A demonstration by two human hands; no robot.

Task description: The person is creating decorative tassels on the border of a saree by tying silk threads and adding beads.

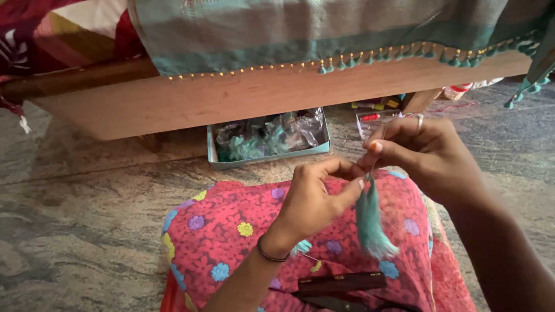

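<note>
Above my knee in floral pink cloth (231,231), my left hand (312,199) and right hand (422,150) both pinch closed on the top of a teal thread tassel (370,222) hanging between them, with a shallow box (269,138) of teal bundles lying on the floor (81,231) beyond.

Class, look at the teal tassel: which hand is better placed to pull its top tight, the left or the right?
Probably the right hand: its fingers pinch above the tassel, free to pull upward. The left hand steadies the tassel's top from the side.
</note>
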